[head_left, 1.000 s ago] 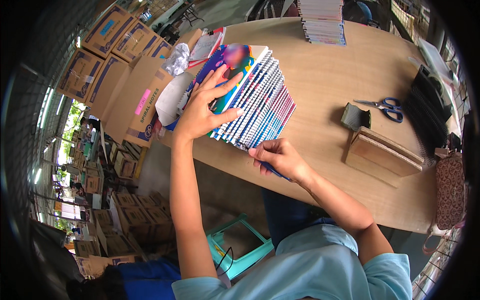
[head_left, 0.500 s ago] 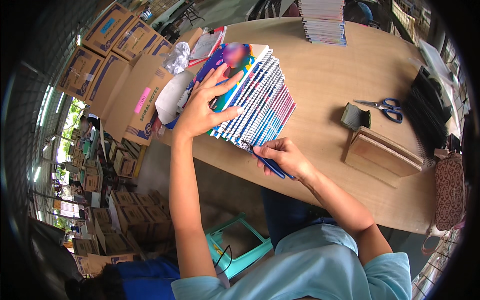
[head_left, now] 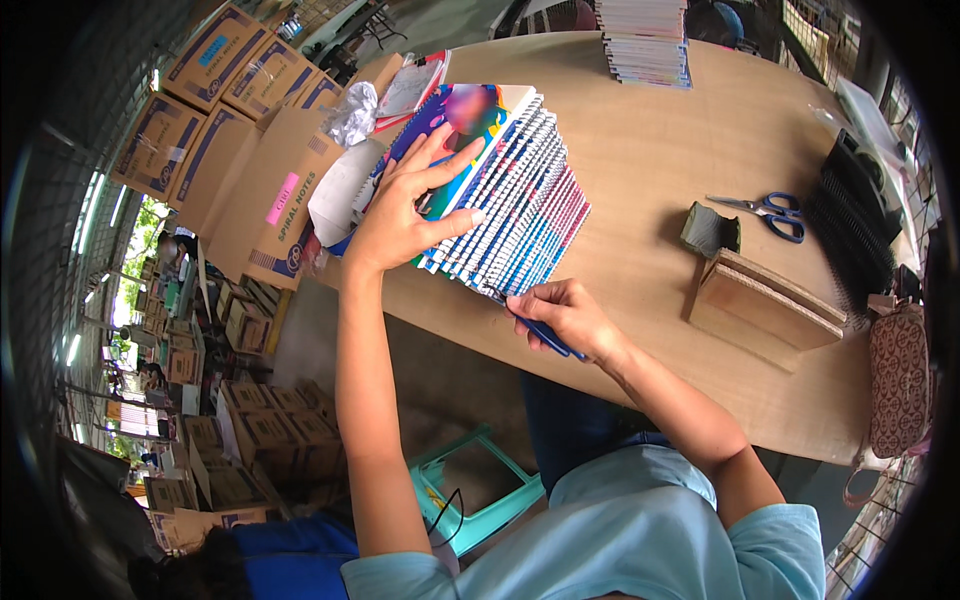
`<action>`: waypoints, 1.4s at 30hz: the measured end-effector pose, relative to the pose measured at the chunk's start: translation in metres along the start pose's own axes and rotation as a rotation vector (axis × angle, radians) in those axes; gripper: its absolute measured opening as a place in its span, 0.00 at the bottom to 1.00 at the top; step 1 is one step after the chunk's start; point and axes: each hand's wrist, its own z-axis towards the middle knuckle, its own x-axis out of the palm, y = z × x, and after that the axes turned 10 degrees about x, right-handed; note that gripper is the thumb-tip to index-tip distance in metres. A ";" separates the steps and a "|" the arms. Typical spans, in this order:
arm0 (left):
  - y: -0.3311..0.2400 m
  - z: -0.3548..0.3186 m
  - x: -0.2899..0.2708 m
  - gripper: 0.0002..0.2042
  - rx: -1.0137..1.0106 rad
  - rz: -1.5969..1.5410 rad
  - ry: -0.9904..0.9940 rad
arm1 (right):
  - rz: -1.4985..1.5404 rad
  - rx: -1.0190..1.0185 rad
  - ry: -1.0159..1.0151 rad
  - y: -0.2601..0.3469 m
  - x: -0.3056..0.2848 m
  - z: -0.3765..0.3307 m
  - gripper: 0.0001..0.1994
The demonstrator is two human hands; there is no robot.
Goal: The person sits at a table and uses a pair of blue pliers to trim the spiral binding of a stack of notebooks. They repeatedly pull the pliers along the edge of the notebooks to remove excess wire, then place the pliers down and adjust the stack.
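Pressing flat, fingers spread, the left hand (head_left: 400,215) steadies the fanned notebooks (head_left: 510,205); a blue tool (head_left: 545,335) is gripped by the right hand (head_left: 565,315) at the stack's near end, seemingly with much left.

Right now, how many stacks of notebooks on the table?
2: a fanned stack under the left hand, and a squared stack at the table's far edge. Others may be out of view.

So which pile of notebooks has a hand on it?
The fanned-out spiral notebooks near the table's left edge, under the left hand. The far stack sits untouched.
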 end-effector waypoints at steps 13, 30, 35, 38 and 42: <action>-0.002 0.000 0.000 0.33 -0.017 0.001 0.008 | -0.396 -0.351 -0.250 -0.014 0.004 0.001 0.15; -0.004 0.000 0.001 0.33 -0.034 0.025 0.007 | -0.159 0.019 -0.081 -0.010 0.005 0.001 0.17; 0.000 -0.001 0.001 0.34 -0.014 0.000 0.001 | -0.321 -0.248 -0.267 -0.015 0.006 -0.001 0.19; -0.001 -0.001 0.000 0.34 -0.009 -0.019 -0.001 | -0.588 -0.520 -0.467 -0.023 0.007 -0.009 0.19; -0.001 0.001 0.000 0.34 -0.016 -0.019 0.004 | -0.764 -0.598 -0.496 -0.025 0.008 -0.004 0.18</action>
